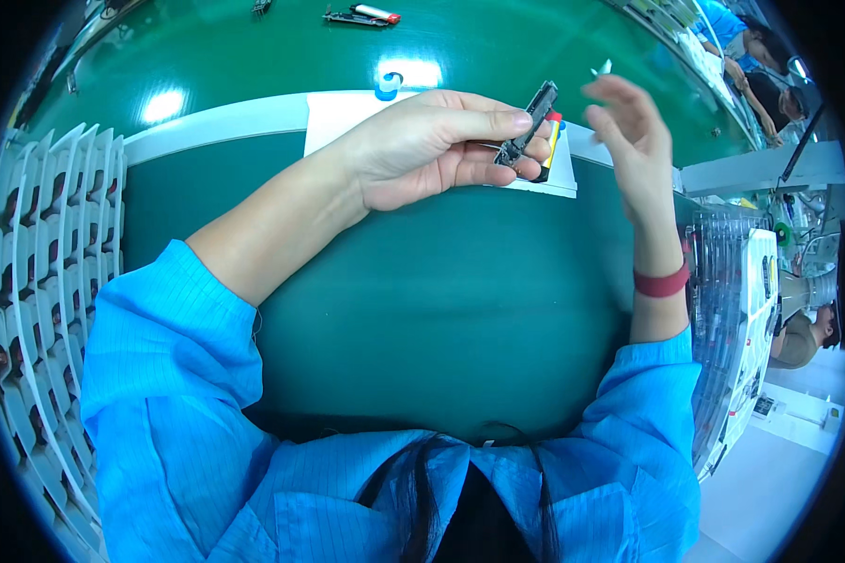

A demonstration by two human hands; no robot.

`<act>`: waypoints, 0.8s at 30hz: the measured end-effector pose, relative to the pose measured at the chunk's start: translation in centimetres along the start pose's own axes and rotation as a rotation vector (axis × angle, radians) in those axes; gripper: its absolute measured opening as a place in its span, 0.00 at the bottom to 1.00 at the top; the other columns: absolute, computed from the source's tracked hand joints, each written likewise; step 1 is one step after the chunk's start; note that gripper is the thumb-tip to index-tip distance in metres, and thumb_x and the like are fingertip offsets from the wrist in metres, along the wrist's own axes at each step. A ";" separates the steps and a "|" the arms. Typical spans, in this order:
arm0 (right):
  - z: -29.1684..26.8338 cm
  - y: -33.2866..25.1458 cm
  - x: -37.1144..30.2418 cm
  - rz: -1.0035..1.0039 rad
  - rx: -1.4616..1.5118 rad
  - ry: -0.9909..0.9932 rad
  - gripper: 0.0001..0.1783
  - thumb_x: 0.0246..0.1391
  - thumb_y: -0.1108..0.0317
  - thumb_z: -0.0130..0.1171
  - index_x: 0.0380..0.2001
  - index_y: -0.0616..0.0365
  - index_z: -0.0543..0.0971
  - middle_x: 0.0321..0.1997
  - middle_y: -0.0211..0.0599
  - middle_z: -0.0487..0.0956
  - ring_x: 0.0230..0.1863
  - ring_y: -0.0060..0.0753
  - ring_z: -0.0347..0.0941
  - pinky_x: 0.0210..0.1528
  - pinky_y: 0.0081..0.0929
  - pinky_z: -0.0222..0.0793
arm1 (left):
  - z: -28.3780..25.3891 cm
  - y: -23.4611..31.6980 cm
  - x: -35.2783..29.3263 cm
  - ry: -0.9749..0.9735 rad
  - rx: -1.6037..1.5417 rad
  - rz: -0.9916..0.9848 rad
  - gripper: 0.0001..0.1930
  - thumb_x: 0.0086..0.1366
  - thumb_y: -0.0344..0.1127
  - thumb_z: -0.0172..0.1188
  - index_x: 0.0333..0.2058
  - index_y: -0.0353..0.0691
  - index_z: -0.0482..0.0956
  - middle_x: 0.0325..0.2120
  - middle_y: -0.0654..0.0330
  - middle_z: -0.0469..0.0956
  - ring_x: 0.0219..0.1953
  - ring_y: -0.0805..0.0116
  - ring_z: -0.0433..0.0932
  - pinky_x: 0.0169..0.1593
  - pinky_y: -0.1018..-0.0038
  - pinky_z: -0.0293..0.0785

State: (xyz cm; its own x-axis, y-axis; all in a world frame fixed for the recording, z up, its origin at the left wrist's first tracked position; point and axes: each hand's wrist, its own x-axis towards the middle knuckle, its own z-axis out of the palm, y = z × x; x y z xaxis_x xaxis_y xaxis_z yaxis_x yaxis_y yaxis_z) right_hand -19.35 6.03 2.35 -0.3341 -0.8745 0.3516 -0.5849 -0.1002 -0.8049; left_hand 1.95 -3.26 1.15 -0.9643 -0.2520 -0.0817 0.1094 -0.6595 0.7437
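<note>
I have the left hand (413, 155) at upper centre, its fingers (499, 123) pinching a slim dark part (541, 98) that slants up to the right. The right hand (643, 145), blurred at upper right, has its fingers loosely parted, released. Just behind the part I see a red-and-yellow item (554, 136). Beyond, a small blue roll (387, 87) sits on the green table (422, 319); white trays (56, 253) line the left edge.

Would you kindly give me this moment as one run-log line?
left hand: holding small dark part | right hand: blurred, apart from that part | right wrist: red wristband
</note>
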 end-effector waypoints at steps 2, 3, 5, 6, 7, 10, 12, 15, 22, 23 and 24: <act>1.6 -2.3 -1.3 0.227 0.388 -0.177 0.18 0.48 0.74 0.56 0.44 0.63 0.70 0.40 0.37 0.75 0.36 0.23 0.70 0.37 0.18 0.66 | -0.3 -0.1 -0.5 0.002 0.000 0.029 0.16 0.63 0.35 0.49 0.46 0.29 0.69 0.38 0.56 0.74 0.36 0.74 0.77 0.37 0.85 0.77; 2.1 -2.9 -1.7 0.464 0.772 -0.348 0.18 0.48 0.74 0.56 0.45 0.63 0.69 0.39 0.36 0.75 0.37 0.22 0.70 0.37 0.18 0.66 | -0.5 -0.2 -0.6 -0.003 -0.002 0.049 0.17 0.63 0.35 0.49 0.46 0.29 0.69 0.39 0.55 0.74 0.36 0.74 0.77 0.37 0.85 0.77; 2.4 -1.9 -2.0 0.423 0.804 -0.300 0.18 0.48 0.73 0.57 0.44 0.63 0.69 0.38 0.35 0.75 0.35 0.20 0.69 0.36 0.17 0.65 | -0.5 -0.3 -0.4 -0.026 -0.004 0.052 0.17 0.63 0.35 0.49 0.46 0.29 0.69 0.39 0.55 0.75 0.37 0.74 0.77 0.37 0.84 0.77; 2.5 -1.4 -2.2 0.382 0.836 -0.261 0.17 0.48 0.73 0.57 0.43 0.63 0.69 0.37 0.35 0.75 0.34 0.19 0.69 0.35 0.16 0.65 | -0.5 -0.4 -0.2 -0.040 -0.008 0.059 0.17 0.63 0.35 0.49 0.47 0.30 0.68 0.39 0.54 0.75 0.37 0.73 0.77 0.38 0.83 0.77; 2.6 -1.4 -2.4 0.390 0.840 -0.253 0.17 0.48 0.73 0.57 0.43 0.63 0.69 0.37 0.35 0.75 0.34 0.19 0.69 0.35 0.16 0.65 | -0.5 -0.6 -0.2 -0.040 -0.011 0.048 0.17 0.63 0.35 0.49 0.47 0.30 0.68 0.39 0.54 0.75 0.37 0.73 0.77 0.38 0.83 0.77; 3.9 -2.1 -2.9 0.031 0.487 0.035 0.15 0.45 0.74 0.58 0.39 0.64 0.69 0.32 0.32 0.74 0.25 0.17 0.67 0.27 0.15 0.61 | -0.4 -0.8 0.1 -0.016 0.101 0.024 0.18 0.64 0.37 0.48 0.48 0.30 0.67 0.39 0.52 0.75 0.37 0.73 0.77 0.38 0.82 0.77; 3.6 -2.2 -3.0 0.067 0.550 0.004 0.15 0.46 0.74 0.57 0.39 0.64 0.69 0.32 0.33 0.74 0.27 0.19 0.68 0.28 0.15 0.63 | -0.6 -0.9 0.1 0.008 0.082 0.027 0.18 0.64 0.37 0.47 0.48 0.30 0.66 0.38 0.51 0.75 0.37 0.70 0.77 0.38 0.81 0.77; 3.4 -1.9 -3.2 0.151 0.704 -0.047 0.18 0.48 0.75 0.53 0.45 0.65 0.67 0.32 0.30 0.73 0.27 0.15 0.65 0.28 0.13 0.61 | -0.7 -1.1 0.1 -0.004 0.040 0.041 0.18 0.65 0.36 0.45 0.49 0.28 0.65 0.37 0.49 0.75 0.37 0.67 0.78 0.39 0.80 0.78; 3.0 -0.7 -3.1 0.364 1.127 -0.317 0.21 0.53 0.72 0.53 0.50 0.65 0.66 0.26 0.30 0.75 0.23 0.15 0.71 0.28 0.10 0.71 | -0.8 -1.2 0.0 -0.089 -0.077 0.023 0.18 0.66 0.36 0.44 0.48 0.27 0.64 0.36 0.49 0.75 0.36 0.65 0.78 0.38 0.78 0.79; 2.9 -0.6 -3.1 0.361 1.128 -0.320 0.21 0.53 0.72 0.53 0.50 0.65 0.66 0.26 0.30 0.75 0.23 0.15 0.71 0.28 0.10 0.71 | -0.8 -1.2 -0.1 -0.088 -0.075 0.025 0.18 0.66 0.36 0.44 0.48 0.27 0.64 0.36 0.49 0.75 0.36 0.65 0.78 0.38 0.78 0.79; 2.7 -0.5 -3.1 0.346 1.080 -0.367 0.21 0.52 0.71 0.54 0.50 0.64 0.67 0.27 0.31 0.76 0.25 0.16 0.72 0.30 0.12 0.71 | -0.7 -1.2 -0.1 -0.091 -0.065 0.023 0.18 0.66 0.36 0.44 0.48 0.27 0.64 0.36 0.48 0.75 0.36 0.65 0.78 0.39 0.78 0.79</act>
State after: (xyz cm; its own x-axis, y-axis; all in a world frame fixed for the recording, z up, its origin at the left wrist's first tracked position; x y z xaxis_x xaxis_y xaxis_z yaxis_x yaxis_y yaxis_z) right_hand -16.05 7.49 0.33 -0.0175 -0.9996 0.0204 0.4786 -0.0262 -0.8776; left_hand 2.09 -2.97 -0.19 -0.9788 -0.2046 -0.0023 0.1445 -0.6993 0.7001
